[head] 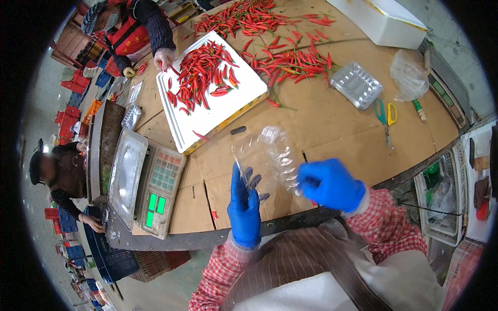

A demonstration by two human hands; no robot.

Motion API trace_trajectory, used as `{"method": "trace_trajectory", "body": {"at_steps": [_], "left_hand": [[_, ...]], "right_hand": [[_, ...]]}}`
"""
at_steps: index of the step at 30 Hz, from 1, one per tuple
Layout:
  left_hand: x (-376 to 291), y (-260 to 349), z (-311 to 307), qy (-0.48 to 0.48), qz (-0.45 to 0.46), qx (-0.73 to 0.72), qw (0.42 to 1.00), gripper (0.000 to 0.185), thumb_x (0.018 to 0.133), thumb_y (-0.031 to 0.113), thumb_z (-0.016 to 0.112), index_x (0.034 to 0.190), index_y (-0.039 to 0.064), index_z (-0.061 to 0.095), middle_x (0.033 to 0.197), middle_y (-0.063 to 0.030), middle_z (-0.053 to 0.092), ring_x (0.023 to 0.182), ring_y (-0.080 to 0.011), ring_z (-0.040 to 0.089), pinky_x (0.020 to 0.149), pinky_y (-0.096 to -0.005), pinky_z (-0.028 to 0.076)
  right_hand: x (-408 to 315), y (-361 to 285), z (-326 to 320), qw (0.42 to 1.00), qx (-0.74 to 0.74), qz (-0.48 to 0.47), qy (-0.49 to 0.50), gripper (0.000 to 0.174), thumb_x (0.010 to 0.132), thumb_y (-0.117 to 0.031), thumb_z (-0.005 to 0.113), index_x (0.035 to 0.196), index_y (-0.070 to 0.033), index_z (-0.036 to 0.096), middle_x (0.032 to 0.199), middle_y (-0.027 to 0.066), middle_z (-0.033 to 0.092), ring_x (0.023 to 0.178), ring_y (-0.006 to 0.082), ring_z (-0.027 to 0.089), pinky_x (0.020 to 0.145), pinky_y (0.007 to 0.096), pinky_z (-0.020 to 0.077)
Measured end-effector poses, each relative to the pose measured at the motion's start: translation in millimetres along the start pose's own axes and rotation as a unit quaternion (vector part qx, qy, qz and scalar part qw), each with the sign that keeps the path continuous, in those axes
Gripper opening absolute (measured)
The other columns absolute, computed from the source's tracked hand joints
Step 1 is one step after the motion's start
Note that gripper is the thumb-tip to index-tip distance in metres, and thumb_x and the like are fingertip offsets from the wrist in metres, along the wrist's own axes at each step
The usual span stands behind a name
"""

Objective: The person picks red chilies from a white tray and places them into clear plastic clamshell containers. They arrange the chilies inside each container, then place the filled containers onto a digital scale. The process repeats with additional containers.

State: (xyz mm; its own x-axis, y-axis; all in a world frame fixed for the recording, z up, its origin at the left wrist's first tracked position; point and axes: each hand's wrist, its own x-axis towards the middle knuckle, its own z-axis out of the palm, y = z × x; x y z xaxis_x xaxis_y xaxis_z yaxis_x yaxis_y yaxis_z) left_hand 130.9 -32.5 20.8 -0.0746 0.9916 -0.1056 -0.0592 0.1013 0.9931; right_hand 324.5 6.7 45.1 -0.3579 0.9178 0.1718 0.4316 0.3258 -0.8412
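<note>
A clear plastic clamshell tray (268, 155), its lid raised, is between my two blue-gloved hands above the cardboard-covered table. My left hand (245, 210) grips its left side, thumb and fingers around the edge. At its right edge, my right hand (330, 184) has its fingers curled and slightly blurred; whether they pinch the plastic is unclear. Beyond the tray stands a white foam box lid (243, 87) with a heap of red chillies (198, 74). More long-stemmed red chillies (299, 62) lie loose behind it. A digital scale (155, 186) with green displays sits at the left.
Stacked clear trays (356, 85), scissors (387, 120), a plastic bag (408, 76) and a small green tube (419, 110) lie at the right. A white foam box (389, 23) stands at the back right. One person reaches to the foam lid; another is at far left.
</note>
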Motion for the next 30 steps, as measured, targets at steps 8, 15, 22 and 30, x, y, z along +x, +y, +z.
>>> {"method": "trace_trajectory", "body": {"at_steps": [8, 15, 22, 30], "left_hand": [[53.9, -42.6, 42.9, -0.056, 0.047, 0.112, 0.991, 0.061, 0.085, 0.006, 0.052, 0.137, 0.014, 0.021, 0.127, -0.0185, 0.040, 0.109, -0.0260, 0.048, 0.081, -0.0324, 0.045], [58.3, -1.3, 25.2, -0.105, 0.025, -0.111, 0.988, 0.077, 0.077, 0.013, 0.063, 0.139, 0.016, 0.016, 0.133, -0.0145, 0.032, 0.117, -0.0245, 0.038, 0.086, -0.0323, 0.041], [46.5, 8.2, -29.2, -0.024, -0.003, -0.133, 0.991, 0.069, 0.070, 0.008, 0.065, 0.132, 0.008, 0.033, 0.122, -0.0090, 0.045, 0.096, -0.0137, 0.049, 0.074, -0.0247, 0.046], [17.8, 18.0, -55.8, -0.001, 0.030, -0.137, 0.990, 0.049, 0.074, 0.009, 0.065, 0.119, 0.004, 0.047, 0.080, 0.0049, 0.051, 0.067, -0.0036, 0.047, 0.058, -0.0149, 0.037]], "right_hand": [[-1.3, 16.9, -72.1, 0.962, -0.118, 0.032, 0.245, 0.005, 0.072, -0.005, 0.057, 0.071, -0.004, 0.053, 0.060, 0.0129, 0.051, 0.050, 0.0241, 0.053, 0.047, 0.0312, 0.0407], [-8.6, 7.5, -27.0, 0.989, 0.113, 0.032, 0.085, 0.003, 0.076, -0.002, 0.055, 0.073, -0.002, 0.054, 0.065, 0.0107, 0.055, 0.057, 0.0178, 0.055, 0.053, 0.0265, 0.0425], [-3.9, -5.1, 4.6, 0.918, 0.366, 0.081, -0.129, 0.011, 0.085, -0.006, 0.050, 0.076, 0.000, 0.056, 0.067, 0.0064, 0.057, 0.061, 0.0111, 0.055, 0.056, 0.0246, 0.0446], [6.6, -11.4, 5.9, 0.927, 0.326, 0.096, -0.160, 0.014, 0.085, -0.007, 0.052, 0.093, 0.001, 0.060, 0.077, 0.0073, 0.062, 0.064, 0.0097, 0.058, 0.056, 0.0226, 0.0473]]}}
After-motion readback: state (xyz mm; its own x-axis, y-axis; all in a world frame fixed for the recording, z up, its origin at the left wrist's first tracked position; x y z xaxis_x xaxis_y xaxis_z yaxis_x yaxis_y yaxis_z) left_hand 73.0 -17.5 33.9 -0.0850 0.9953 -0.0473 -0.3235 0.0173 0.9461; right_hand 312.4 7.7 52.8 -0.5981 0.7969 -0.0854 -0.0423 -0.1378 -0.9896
